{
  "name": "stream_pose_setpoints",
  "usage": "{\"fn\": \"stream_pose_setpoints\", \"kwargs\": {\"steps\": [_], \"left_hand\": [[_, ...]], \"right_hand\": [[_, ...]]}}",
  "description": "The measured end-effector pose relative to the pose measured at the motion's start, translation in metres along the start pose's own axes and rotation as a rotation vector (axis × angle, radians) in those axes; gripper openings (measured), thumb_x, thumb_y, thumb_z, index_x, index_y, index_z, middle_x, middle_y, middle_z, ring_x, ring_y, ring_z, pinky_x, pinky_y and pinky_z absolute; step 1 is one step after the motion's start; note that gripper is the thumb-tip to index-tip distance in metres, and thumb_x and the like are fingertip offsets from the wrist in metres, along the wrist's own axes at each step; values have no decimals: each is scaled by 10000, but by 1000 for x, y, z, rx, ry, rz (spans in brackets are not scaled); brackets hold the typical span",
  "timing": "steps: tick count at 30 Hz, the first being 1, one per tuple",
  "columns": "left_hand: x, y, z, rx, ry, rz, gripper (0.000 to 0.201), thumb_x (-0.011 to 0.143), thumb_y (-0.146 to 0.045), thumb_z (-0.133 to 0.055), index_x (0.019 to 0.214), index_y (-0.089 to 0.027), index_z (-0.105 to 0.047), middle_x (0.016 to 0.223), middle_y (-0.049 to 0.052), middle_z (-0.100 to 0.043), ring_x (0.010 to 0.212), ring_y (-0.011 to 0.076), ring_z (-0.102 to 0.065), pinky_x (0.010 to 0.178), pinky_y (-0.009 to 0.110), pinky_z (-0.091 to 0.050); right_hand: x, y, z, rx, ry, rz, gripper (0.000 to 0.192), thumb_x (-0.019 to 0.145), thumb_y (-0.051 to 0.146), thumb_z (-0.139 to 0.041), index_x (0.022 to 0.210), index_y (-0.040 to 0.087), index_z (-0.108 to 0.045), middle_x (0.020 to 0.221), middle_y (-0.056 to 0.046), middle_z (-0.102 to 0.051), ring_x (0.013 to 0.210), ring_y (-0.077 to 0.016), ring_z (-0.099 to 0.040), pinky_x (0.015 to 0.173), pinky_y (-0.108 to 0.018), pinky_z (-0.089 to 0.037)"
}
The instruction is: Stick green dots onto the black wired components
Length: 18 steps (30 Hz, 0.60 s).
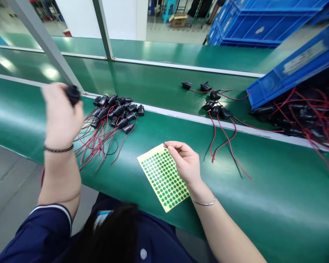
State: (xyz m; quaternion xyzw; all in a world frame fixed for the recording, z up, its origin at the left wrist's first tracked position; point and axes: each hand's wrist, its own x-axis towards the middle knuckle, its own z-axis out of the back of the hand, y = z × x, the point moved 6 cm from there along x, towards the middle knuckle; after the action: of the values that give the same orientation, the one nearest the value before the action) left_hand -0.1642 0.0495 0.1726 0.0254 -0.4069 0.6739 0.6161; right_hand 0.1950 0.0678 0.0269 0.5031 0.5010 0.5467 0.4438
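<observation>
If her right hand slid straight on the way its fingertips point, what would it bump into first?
Probably the pile of black plastic connectors with red and black wires. The right hand points up-left across bare green table, though depth is uncertain.

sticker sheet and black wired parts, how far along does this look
Done: unclear; no dots visible on the bundled black red-wired parts. In hand: left hand grips one black part; right hand pinches at the yellow sheet of green dot stickers. Left: loose parts, blue crate.

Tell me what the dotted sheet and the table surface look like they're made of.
Sticker sheet: likely thin paper, pale yellow matte backing with green dots, lying flat. Table surface: probably smooth green rubber or PVC belting, going by the soft glare.
</observation>
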Motion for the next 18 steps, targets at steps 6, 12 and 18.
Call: {"fn": "stream_pose_setpoints", "kwargs": {"steps": [6,12,18], "left_hand": [[32,45,-111,204,251,247,439,750,-147,-643,1169,-108,-519,1178,186,-632,1140,353,-601,1016,518,-480],[32,54,-130,312,305,221,366,783,-246,-639,1119,-130,-551,1148,169,-659,1105,369,-599,969,570,-485],[24,50,-126,277,257,150,399,819,-276,-632,1173,-122,-533,1246,185,-601,1182,383,-533,1018,629,-441]], "right_hand": [[12,-1,16,-175,11,25,245,830,440,-713,911,209,-731,958,-67,-769,901,-215,-712,873,-400,-562],[77,-11,90,-887,-151,-73,213,868,347,-615,913,184,-744,949,-72,-762,876,-208,-694,867,-344,-531],[144,-11,163,-1096,-404,-208,289,872,256,-567,1068,115,-725,1204,-226,-655,1116,-320,-605,977,-461,-437]]}}
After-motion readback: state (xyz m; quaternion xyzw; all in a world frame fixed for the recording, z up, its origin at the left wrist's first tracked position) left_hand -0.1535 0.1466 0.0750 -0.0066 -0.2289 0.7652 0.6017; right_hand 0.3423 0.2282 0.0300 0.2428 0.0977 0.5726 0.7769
